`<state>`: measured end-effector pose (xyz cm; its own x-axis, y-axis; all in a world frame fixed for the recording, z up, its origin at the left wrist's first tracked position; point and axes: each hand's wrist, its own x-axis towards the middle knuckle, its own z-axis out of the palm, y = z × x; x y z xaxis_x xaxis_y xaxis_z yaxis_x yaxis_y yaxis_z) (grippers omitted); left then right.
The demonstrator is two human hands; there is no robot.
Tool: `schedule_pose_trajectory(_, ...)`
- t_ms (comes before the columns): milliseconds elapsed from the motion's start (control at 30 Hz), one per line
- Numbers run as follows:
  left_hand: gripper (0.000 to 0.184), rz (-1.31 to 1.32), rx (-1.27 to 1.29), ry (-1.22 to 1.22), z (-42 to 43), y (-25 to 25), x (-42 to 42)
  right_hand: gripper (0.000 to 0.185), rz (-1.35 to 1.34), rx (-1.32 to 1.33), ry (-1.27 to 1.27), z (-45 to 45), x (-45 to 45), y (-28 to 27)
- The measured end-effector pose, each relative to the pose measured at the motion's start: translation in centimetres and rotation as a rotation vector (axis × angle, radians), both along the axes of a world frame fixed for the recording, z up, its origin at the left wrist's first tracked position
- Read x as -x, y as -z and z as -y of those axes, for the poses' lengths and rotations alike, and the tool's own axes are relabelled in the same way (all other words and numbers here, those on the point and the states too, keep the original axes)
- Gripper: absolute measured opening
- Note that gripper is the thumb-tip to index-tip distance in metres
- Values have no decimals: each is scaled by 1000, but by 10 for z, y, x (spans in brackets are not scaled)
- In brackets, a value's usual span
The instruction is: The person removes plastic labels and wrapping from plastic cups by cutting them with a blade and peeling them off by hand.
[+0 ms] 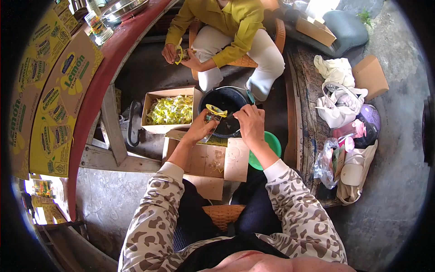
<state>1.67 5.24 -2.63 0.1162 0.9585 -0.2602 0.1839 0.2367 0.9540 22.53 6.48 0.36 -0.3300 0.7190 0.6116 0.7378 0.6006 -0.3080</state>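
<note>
- A left hand (199, 128) is clamped on a clear pack (211, 117) with a yellow band (216, 110), at the near left rim of a dark bucket (216, 96); the exact height above it cannot be told.
- The right hand (252, 123) hangs apart from the left, just right of the pack, finger and thumb drawn together; whether they pinch anything cannot be told.
- The step in hand appears to be close work on the pack, one hand steadying it, the other picking at or near the band.
- The next move, by the look of it, calls for a firm left hold that spares the thin clear wall, and a precise right fingertip pinch.
- To the bucket's left, a box (166, 129) brims with yellow and white strips (170, 109).
- Nearer the knees, an open carton (195, 156) holds a few scraps; a green basin (273, 147) sits to its right, partly behind the right forearm.
- Across the bucket, a seated co-worker (222, 27) in a mustard shirt holds a similar banded piece (179, 54).
- At left, a red tabletop (124, 38) carries lemon-drink cartons (68, 95), a glass (96, 26) and a metal bowl (123, 12).
- At far right lie bags (337, 109) and a purple helmet (370, 122).
</note>
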Motion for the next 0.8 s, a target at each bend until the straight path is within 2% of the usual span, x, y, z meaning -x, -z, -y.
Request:
schedule_pose_trajectory(67,48,148,58,-40,3,0,-2,8,23,-36,-8,-2,3,3)
schedule_pose_trajectory(167,50,138,76,-31,5,1,-2,3,68,-66,-40,-4,5,6)
schedule_pose_trajectory(300,60,55,59,-11,3,1,-1,8,-45,110,-12,-4,6,9)
schedule_pose_trajectory(367,64,22,-114,8,-2,12,0,7,-80,176,14,-3,3,7)
schedule_pose_trajectory(400,64,24,-115,9,-1,11,-1,6,-71,174,13,-2,2,5)
schedule_pose_trajectory(467,61,-122,-307,4,0,7,-1,6,-63,172,14,-1,0,3)
schedule_pose_trajectory(500,61,-123,-307,4,0,8,-1,7,-30,129,6,-1,-1,4)
schedule_pose_trajectory(567,60,-285,-269,-28,-1,10,0,8,0,85,0,-1,-1,4)
schedule_pose_trajectory(700,61,-267,-152,-54,-1,-2,-4,10,47,-20,-13,-6,3,6)
schedule_pose_trajectory(767,54,62,46,-2,-4,1,0,10,47,-36,-11,-8,6,8)
schedule_pose_trajectory(800,54,59,45,-1,-3,-5,-1,10,63,-47,-6,-9,7,10)
